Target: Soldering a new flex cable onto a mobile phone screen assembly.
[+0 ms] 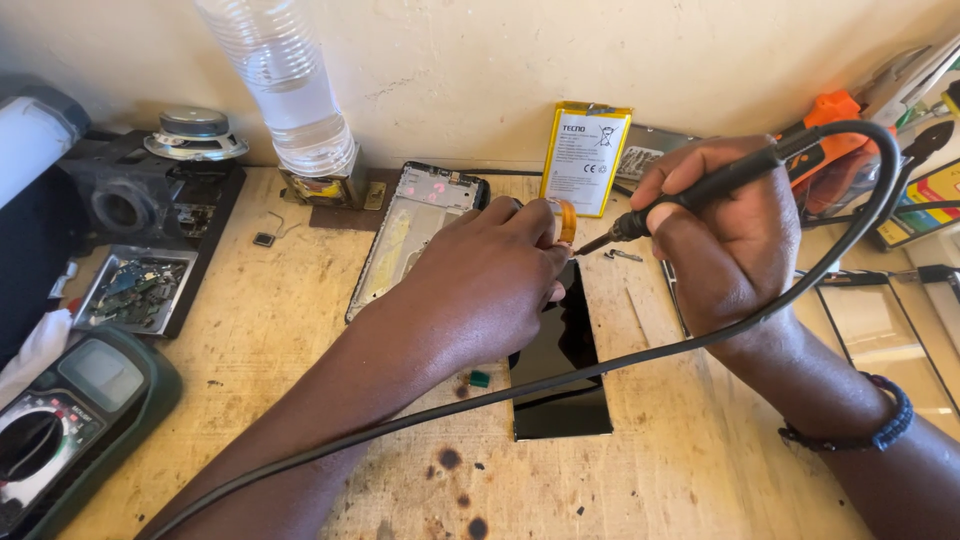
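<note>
Your right hand point(725, 240) has its fingers wrapped pen-style around a black soldering iron point(700, 190), the tip angled down and to the left, ending just beside the fingertips of your left hand point(480, 290). Those left fingers are pinched narrow around a small amber piece point(566, 218), perhaps a ribbon or tape, held up above the top end of a dark phone screen point(560, 380) that lies flat on the wooden bench point(300, 300). The iron's black cable point(620, 362) loops from behind your right hand, over the screen and under your left forearm. Just left of your left hand lies a bare phone frame point(415, 235); a yellow-edged battery point(585, 158) leans on the wall behind. Farther out stand an upturned clear bottle point(285, 85), a multimeter point(70, 420) at the left corner, and a tray of circuit boards point(135, 288).
</note>
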